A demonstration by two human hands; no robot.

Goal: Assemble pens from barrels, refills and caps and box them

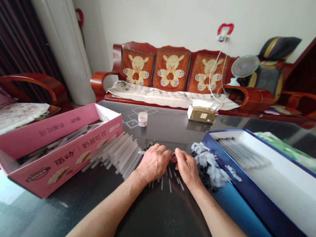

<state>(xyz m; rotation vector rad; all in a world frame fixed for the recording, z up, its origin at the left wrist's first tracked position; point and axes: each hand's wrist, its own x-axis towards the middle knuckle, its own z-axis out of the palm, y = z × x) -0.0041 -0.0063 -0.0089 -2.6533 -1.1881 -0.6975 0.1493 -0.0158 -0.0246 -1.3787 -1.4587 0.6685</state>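
thin sticks (170, 185) under and between left hand (155, 161) and right hand (187, 167), each grasp unclear

Slim translucent sticks (170, 183), ends splayed, on the dark tabletop (150, 229), a larger pile (124, 154) alongside

The person's left forearm (101, 216) is bare, and it enters the frame at the lower left. The right forearm (216, 212) is also bare, coming from the bottom edge, right of the centre. Both become wider towards the bottom. Near the middle of the frame, the left hand (155, 161) shows a creased back, and the right hand (187, 166) shows a rounded thumb.
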